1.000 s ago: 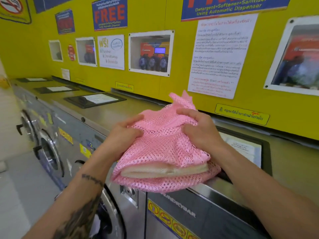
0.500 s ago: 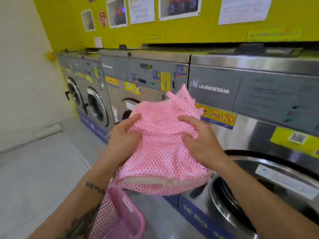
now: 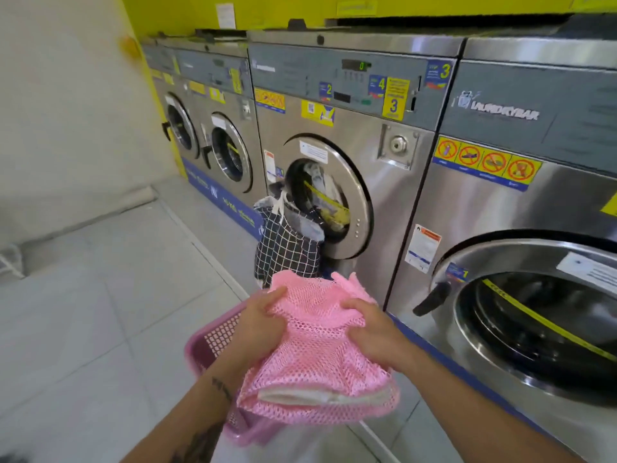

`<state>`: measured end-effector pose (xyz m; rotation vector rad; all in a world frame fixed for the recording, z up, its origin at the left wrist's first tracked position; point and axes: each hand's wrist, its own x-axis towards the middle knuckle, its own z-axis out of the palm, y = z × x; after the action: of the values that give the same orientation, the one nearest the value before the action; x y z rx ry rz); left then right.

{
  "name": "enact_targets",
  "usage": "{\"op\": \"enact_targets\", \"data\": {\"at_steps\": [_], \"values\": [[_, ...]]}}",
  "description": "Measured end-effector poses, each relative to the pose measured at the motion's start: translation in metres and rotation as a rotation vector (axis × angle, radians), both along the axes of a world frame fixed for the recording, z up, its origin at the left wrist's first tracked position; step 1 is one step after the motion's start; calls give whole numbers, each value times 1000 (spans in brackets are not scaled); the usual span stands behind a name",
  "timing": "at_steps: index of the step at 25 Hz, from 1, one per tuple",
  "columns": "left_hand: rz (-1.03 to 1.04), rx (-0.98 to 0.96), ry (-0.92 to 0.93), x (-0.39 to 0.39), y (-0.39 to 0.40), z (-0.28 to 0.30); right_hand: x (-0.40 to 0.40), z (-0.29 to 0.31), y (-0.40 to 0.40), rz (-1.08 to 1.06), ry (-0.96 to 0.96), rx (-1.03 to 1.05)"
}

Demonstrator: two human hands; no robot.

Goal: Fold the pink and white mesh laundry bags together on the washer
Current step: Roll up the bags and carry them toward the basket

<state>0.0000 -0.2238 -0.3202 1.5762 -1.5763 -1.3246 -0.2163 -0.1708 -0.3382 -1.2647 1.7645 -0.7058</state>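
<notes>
Pink mesh bag [image 3: 317, 355], folded around the white bag [image 3: 307, 396] (its edge peeks out at 6 o'clock), is clamped between the left hand [image 3: 262, 325] and right hand [image 3: 374, 335], keeping the layers together above a pink basket [image 3: 203, 349].

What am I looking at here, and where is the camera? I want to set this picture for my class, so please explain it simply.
The camera sits on a person's head, looking forward and down, so you see their own two arms. There is no robot. The left hand and right hand grip a folded bundle: a pink mesh bag wrapped around a white bag, whose edge shows at the near end. The bundle is held in the air above a pink basket on the tiled floor. Ahead stands a row of steel washers. The washer marked 3 has its door open, with a checked cloth hanging out.
</notes>
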Motion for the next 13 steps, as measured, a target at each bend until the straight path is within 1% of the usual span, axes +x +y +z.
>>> {"op": "enact_targets", "data": {"at_steps": [4, 6, 10, 13], "values": [[89, 41, -27, 50, -34, -70, 59, -71, -55, 57, -30, 172], [105, 89, -53, 78, -68, -122, 90, -121, -94, 61, -6, 239], [-7, 200, -122, 126, -145, -246, 133, -228, -167, 50, 37, 401], [-15, 314, -120, 145, -197, -327, 153, -311, -218, 16, 29, 494]]}}
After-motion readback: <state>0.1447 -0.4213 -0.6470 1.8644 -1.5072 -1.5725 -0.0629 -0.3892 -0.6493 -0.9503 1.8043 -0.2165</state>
